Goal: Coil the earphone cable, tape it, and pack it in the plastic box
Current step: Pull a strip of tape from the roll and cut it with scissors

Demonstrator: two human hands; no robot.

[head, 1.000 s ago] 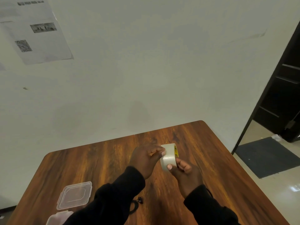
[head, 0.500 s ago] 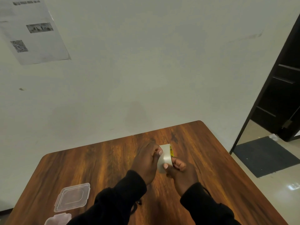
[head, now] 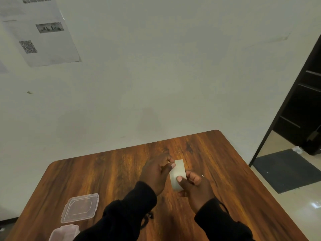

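My right hand (head: 194,186) grips a white roll of tape (head: 177,178) above the middle of the wooden table (head: 107,173), thumb on its outer face. My left hand (head: 156,173) pinches the roll's upper edge between thumb and forefinger. A small black part of the earphone (head: 150,215) peeks out on the table under my left sleeve; most of the cable is hidden. The clear plastic lid (head: 80,207) lies flat at the left. The plastic box (head: 63,232) sits just below it at the frame's bottom edge, partly cut off.
A pale wall rises behind the table, with printed sheets (head: 40,30) taped at the upper left. To the right a dark doorway (head: 305,101) and a dark floor mat (head: 284,171) lie beyond the table's edge.
The roll has turned in my hands, so its yellow core side no longer shows. My left thumb and forefinger shifted onto the roll's upper edge. Both hands stayed over the table's middle.
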